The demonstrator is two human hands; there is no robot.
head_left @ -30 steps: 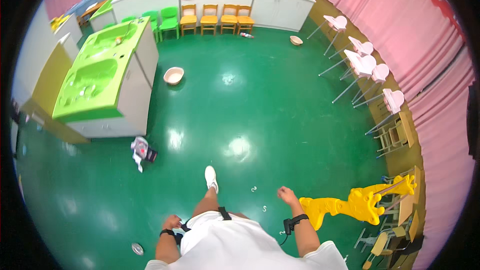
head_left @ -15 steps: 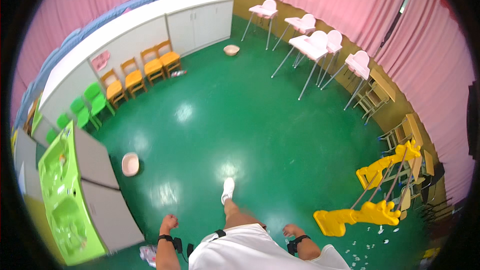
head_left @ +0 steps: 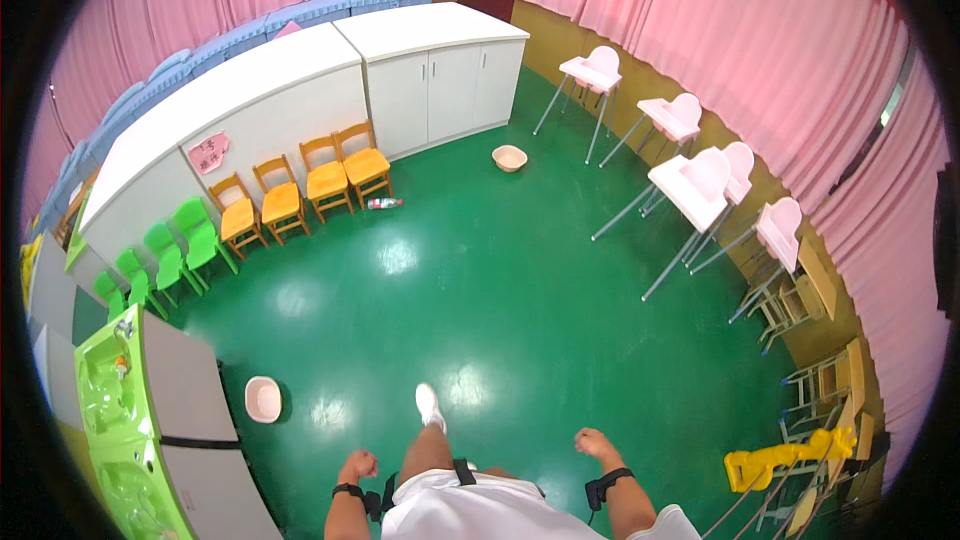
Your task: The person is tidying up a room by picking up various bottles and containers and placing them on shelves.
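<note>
My left hand [head_left: 360, 465] hangs low beside my body, its fingers curled closed and nothing visible in them. On the other side, my right hand [head_left: 593, 443] swings a little ahead of me, loosely closed and holding nothing I can see. Both wrists carry black straps with small devices. Neither hand touches anything. One white shoe [head_left: 428, 406] is stepping forward on the green floor [head_left: 540, 300]. Nearest my left side is a pale pink basin [head_left: 263, 399] on the floor, well out of reach. A second, beige basin [head_left: 510, 158] lies farther ahead, near the white cabinets.
Green sink units [head_left: 150, 480] stand at the left. Small green chairs [head_left: 197, 230] and wooden chairs [head_left: 283, 202] line a white cabinet [head_left: 440, 90]; a plastic bottle [head_left: 384, 204] lies before them. Pink high chairs [head_left: 692, 185], folded desks [head_left: 815, 280] and a yellow swing frame [head_left: 770, 462] stand right.
I have stepped forward: the cabinets and high chairs look nearer, and the yellow swing frame has slid toward the lower right edge. My right hand has swung forward; the left has dropped slightly.
</note>
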